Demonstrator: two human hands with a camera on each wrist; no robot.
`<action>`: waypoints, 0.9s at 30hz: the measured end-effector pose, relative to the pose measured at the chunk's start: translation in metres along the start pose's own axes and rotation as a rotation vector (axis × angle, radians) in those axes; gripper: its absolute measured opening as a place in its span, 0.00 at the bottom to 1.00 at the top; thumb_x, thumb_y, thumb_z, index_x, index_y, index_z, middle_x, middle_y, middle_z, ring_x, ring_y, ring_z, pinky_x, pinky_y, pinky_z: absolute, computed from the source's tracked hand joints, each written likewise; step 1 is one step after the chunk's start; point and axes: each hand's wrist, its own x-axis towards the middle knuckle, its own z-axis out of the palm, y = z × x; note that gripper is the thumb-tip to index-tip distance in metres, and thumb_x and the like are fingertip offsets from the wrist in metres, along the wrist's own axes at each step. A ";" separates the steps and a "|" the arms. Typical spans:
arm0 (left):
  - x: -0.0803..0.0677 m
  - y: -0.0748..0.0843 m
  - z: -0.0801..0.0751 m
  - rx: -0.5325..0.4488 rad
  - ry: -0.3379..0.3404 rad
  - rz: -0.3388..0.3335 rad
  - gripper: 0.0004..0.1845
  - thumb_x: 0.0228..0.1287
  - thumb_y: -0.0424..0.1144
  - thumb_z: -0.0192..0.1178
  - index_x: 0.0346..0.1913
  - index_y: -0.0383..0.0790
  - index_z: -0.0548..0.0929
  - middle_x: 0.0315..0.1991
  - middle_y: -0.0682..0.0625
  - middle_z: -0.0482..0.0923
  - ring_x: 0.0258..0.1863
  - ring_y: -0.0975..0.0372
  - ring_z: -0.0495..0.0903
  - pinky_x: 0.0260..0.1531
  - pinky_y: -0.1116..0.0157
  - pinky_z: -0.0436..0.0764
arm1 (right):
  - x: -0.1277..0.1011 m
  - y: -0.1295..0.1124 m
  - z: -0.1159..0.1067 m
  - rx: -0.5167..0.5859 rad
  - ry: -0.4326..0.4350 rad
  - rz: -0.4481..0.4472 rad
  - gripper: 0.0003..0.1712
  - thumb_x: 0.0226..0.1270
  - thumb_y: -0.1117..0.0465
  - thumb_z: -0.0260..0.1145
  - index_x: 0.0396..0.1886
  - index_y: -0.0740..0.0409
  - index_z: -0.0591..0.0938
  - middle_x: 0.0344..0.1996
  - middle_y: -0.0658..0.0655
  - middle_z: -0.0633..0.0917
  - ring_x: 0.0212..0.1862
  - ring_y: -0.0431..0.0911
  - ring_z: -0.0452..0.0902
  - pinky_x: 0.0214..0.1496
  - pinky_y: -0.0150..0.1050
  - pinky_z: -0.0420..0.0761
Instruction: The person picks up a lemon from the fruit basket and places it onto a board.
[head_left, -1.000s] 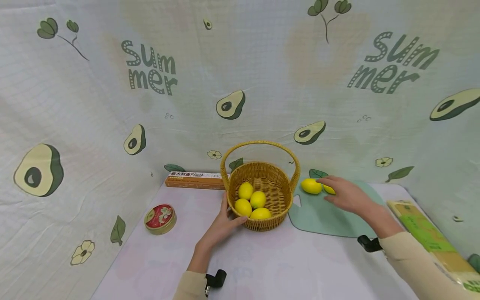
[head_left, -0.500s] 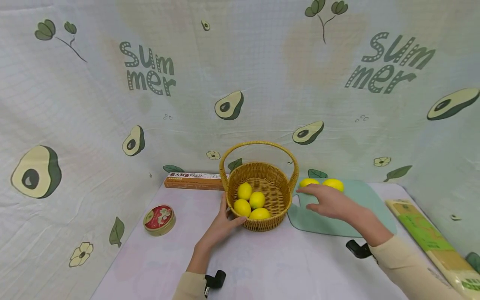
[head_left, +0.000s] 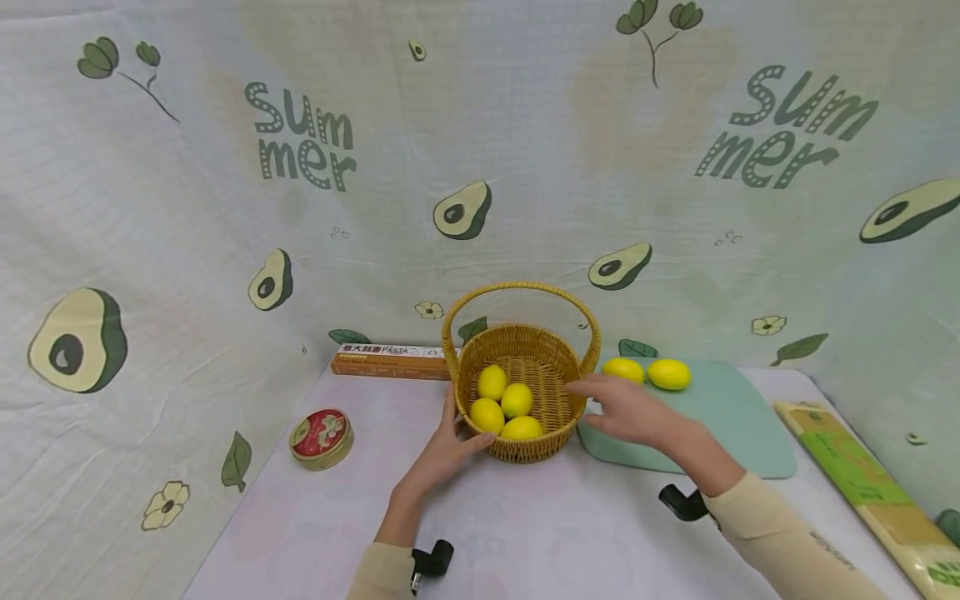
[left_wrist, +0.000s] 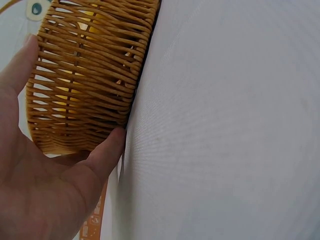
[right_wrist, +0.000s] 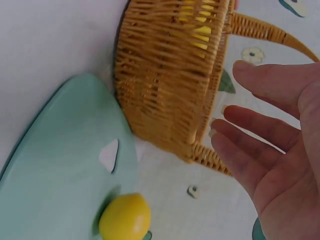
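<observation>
A round wicker basket [head_left: 528, 450] with a tall handle stands mid-table, several yellow lemons [head_left: 517, 400] in its left and front part. My left hand [head_left: 450, 450] grips the basket's left front side, thumb at the front rim and fingers along the wall. In the left wrist view, the left hand [left_wrist: 55, 185] cups the woven wall [left_wrist: 90, 75] near the table. At the basket's right rim is my right hand [head_left: 633, 408], its fingers apart. Up close, the right hand [right_wrist: 290, 175] shows loosely bent fingers and a bare palm beside the handle.
Two lemons [head_left: 669, 374] lie at the back of a pale green cutting board [head_left: 720, 425] on the right. A pasta box [head_left: 390, 363] is behind the basket's left side. A round red-lidded tin [head_left: 321, 438] sits left, and a green-and-yellow packet [head_left: 862, 483] lies far right.
My right hand has moved left from over the lemons on the board to the basket's right rim, uncovering both lemons. The left hand and basket stay in place.
</observation>
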 end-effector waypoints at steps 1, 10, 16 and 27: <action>0.000 0.000 0.000 0.001 0.001 0.000 0.60 0.60 0.54 0.70 0.76 0.74 0.30 0.82 0.49 0.36 0.77 0.39 0.53 0.71 0.36 0.57 | 0.002 -0.002 0.002 -0.006 0.005 -0.009 0.27 0.66 0.61 0.69 0.65 0.55 0.78 0.61 0.57 0.81 0.61 0.53 0.79 0.59 0.51 0.81; 0.002 -0.005 0.000 -0.011 0.001 0.007 0.60 0.61 0.50 0.70 0.77 0.71 0.30 0.82 0.49 0.35 0.77 0.39 0.53 0.72 0.36 0.56 | 0.017 -0.013 0.014 0.041 -0.018 -0.023 0.28 0.66 0.60 0.68 0.66 0.54 0.77 0.62 0.57 0.80 0.62 0.54 0.78 0.59 0.51 0.81; 0.000 0.003 0.001 -0.008 -0.002 -0.009 0.59 0.62 0.49 0.69 0.79 0.67 0.31 0.82 0.47 0.36 0.77 0.38 0.53 0.72 0.37 0.56 | 0.028 -0.016 0.024 0.072 -0.031 -0.051 0.28 0.66 0.61 0.68 0.66 0.56 0.77 0.64 0.60 0.79 0.65 0.58 0.76 0.61 0.54 0.79; 0.003 -0.002 0.000 0.011 -0.004 -0.003 0.60 0.61 0.51 0.69 0.78 0.70 0.29 0.82 0.49 0.35 0.77 0.39 0.53 0.72 0.36 0.54 | 0.049 -0.020 0.036 0.050 -0.059 0.011 0.30 0.66 0.57 0.68 0.68 0.50 0.76 0.68 0.58 0.76 0.71 0.59 0.68 0.69 0.59 0.72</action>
